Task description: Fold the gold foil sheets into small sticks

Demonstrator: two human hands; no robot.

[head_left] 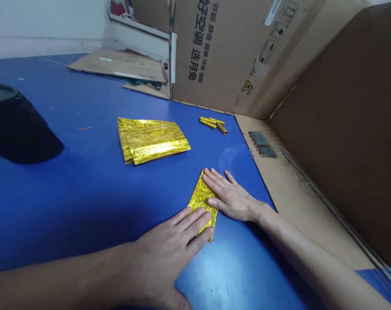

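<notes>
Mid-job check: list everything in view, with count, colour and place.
Foil piece: 1, gold, just below picture centre
Foil stack: 1 (sheet count unclear), gold, left of centre
Small foil pieces: about 4, gold, right of the foil stack
Tabletop: 1, blue, beneath the foil
Unidentified object: 1, black, far left
Flat cardboard: at least 2, brown, back left
Printed cardboard panel: 1, brown, standing at back
Pixelated object: 1, dark, right
Wall: white, back left
Left hand: 1, bare, on foil piece's near part
Right hand: 1, bare, on its far part

Pale glare on the blue tabletop (228,267) (pixelated patch (262,144) at right)
</notes>
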